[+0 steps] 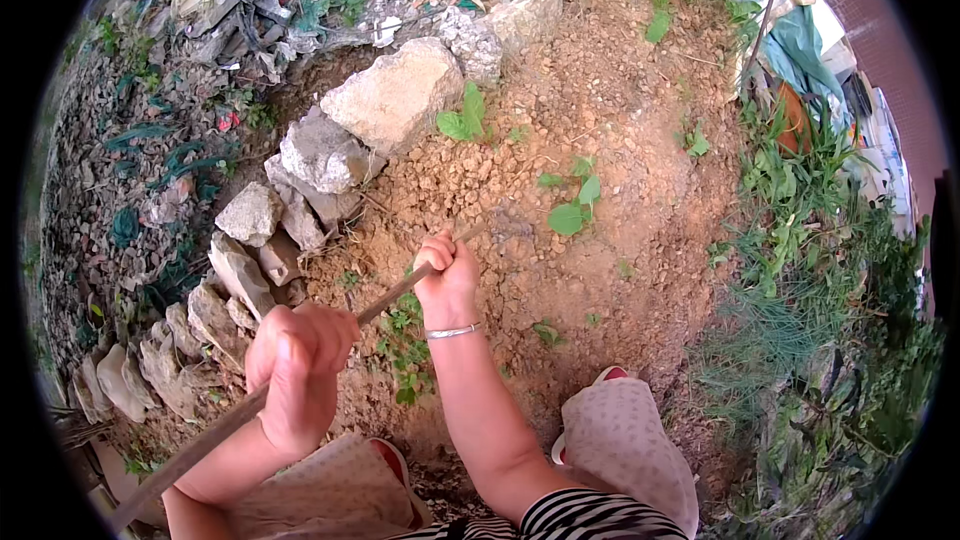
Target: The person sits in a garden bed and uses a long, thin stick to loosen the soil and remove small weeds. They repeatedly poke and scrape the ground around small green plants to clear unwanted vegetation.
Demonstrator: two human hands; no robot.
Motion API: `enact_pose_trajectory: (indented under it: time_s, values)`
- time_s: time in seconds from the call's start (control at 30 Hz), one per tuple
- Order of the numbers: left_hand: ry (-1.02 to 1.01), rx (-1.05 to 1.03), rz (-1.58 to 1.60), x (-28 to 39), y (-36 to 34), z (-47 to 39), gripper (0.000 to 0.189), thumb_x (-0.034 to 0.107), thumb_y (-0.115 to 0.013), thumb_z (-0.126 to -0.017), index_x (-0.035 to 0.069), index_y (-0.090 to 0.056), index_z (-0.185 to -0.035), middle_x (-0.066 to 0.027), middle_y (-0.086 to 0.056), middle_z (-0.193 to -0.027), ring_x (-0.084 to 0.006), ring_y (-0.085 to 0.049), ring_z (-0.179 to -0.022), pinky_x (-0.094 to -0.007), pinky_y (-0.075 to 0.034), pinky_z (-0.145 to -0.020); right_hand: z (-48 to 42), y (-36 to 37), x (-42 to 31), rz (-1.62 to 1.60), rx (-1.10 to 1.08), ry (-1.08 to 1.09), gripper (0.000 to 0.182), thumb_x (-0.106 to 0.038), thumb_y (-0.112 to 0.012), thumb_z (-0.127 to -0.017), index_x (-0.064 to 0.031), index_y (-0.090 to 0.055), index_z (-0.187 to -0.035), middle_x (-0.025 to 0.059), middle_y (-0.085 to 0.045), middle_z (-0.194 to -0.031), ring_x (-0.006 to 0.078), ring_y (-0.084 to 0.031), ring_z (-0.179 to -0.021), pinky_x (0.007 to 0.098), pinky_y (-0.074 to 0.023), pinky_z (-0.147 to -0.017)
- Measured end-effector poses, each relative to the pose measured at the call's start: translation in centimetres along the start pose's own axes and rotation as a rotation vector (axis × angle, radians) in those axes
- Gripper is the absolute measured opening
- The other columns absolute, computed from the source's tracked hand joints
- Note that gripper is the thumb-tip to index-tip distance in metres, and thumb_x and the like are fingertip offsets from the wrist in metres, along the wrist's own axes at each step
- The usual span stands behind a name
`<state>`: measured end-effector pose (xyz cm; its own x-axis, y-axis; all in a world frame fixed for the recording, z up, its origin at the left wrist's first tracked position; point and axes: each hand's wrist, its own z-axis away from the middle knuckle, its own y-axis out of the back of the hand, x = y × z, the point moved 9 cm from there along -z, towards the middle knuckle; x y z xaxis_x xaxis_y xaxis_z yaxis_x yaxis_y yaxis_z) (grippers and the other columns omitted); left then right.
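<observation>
A long wooden handle [394,300] runs slantwise from the lower left up to the middle of the soil. My left hand [302,375] is closed round its nearer part. Farther along, my right hand [448,270], with a silver bracelet at the wrist, grips it too. The handle's far end reaches over loose brown soil [525,277]; whether a tool head is fixed there cannot be made out. Just beyond and to the right grows a small green-leaved plant [568,217]. Another leafy seedling [463,116] stands beside a large pale rock.
Several rocks [397,94] form a curved border on the left, with rubble and torn green netting [135,136] outside it. Grass and weeds [780,322] line the right side. Low plants [405,345] grow near my feet, which stand on the soil in red-and-white shoes [394,461].
</observation>
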<state>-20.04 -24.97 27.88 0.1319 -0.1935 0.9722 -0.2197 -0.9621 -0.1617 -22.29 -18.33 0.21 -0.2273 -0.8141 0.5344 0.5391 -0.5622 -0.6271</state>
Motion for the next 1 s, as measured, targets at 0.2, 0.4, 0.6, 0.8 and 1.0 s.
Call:
enact_pose_trajectory:
  time_s: [0.2,0.4,0.6,0.8,1.0]
  values:
    - [-0.057,0.049,0.12,-1.9,0.0,-0.4,0.051,0.032,-0.038,-0.092,0.012,-0.026,-0.047,0.0017,-0.025,-0.04,-0.0145,-0.023,-0.036,-0.0299,-0.027,-0.043,-0.1,1.4,-1.6,0.356,0.261,0.09,0.019,-0.015,-0.032,-0.091,-0.0043,-0.039,-0.077,-0.0028,-0.03,-0.058,0.0068,-0.029,-0.044,0.0187,-0.0267,-0.037]
    - [-0.192,0.207,0.066,-2.5,-0.7,2.1,0.05,0.034,-0.028,-0.094,0.014,-0.024,-0.049,0.0038,-0.023,-0.039,-0.0114,-0.018,-0.033,-0.0273,-0.022,-0.039,0.5,2.0,-2.3,0.582,0.401,-0.015,0.015,-0.011,-0.034,-0.089,-0.0066,-0.037,-0.075,-0.0022,-0.029,-0.057,0.0072,-0.025,-0.042,0.0204,-0.0214,-0.036]
    - [-0.207,0.292,0.069,-3.5,-0.3,1.2,0.05,0.035,-0.028,-0.095,0.014,-0.024,-0.05,0.0038,-0.022,-0.039,-0.0103,-0.018,-0.032,-0.0258,-0.02,-0.037,-1.0,2.7,-3.3,0.605,0.529,-0.045,0.015,-0.007,-0.032,-0.085,-0.0068,-0.031,-0.07,-0.0008,-0.028,-0.057,0.0082,-0.025,-0.042,0.021,-0.0206,-0.035]
    - [-0.235,0.603,0.27,-5.7,3.6,1.3,0.041,0.026,-0.032,-0.095,0.012,-0.029,-0.056,0.0028,-0.024,-0.045,-0.01,-0.021,-0.036,-0.0273,-0.021,-0.039,-3.1,3.6,-3.9,0.733,0.612,-0.002,0.018,-0.012,-0.027,-0.088,-0.0076,-0.027,-0.07,-0.0005,-0.026,-0.054,0.0091,-0.024,-0.042,0.021,-0.0215,-0.034]
    - [0.402,0.857,-0.289,-11.1,4.0,6.3,0.021,0.015,-0.055,-0.084,0.0,-0.046,-0.095,-0.001,-0.048,-0.073,-0.0081,-0.043,-0.063,-0.0224,-0.037,-0.058,-3.0,3.6,-2.6,0.743,0.553,-0.029,0.016,-0.008,-0.029,-0.083,-0.0082,-0.028,-0.067,0.0006,-0.027,-0.055,0.0111,-0.022,-0.04,0.0237,-0.0206,-0.035]
